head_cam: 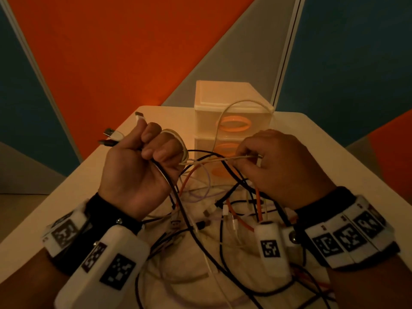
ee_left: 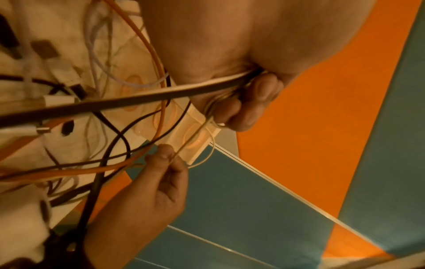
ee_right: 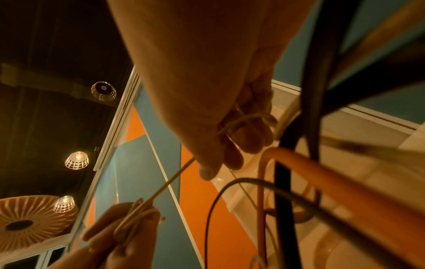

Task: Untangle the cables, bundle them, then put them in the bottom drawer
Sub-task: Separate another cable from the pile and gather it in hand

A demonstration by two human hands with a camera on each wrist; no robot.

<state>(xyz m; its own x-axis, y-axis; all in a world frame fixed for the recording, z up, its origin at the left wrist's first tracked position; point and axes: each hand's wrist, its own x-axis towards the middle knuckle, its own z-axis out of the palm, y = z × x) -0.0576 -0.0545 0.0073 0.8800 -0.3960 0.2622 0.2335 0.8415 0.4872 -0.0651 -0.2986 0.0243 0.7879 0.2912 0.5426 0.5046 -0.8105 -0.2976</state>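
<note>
The thin cream cable point(head_cam: 214, 161) is stretched between the two hands: the left hand point(head_cam: 142, 168) is a tight fist around a small loop of it and some plug ends, and the right hand point(head_cam: 276, 166) pinches it. I think the job is just starting, because black, orange and white cables point(head_cam: 223, 219) lie knotted on the white table point(head_cam: 334, 152). The small white plastic drawers point(head_cam: 231, 121) stand shut at the back, by orange and blue walls point(head_cam: 111, 52).

Left hand point(head_cam: 142, 168): raised, fist closed around several cables, knuckles up, wrist band on forearm.
Right hand point(head_cam: 283, 170): raised beside it, thumb and fingertips point(ee_left: 165, 154) pinching a thin strand, back upward.
</note>
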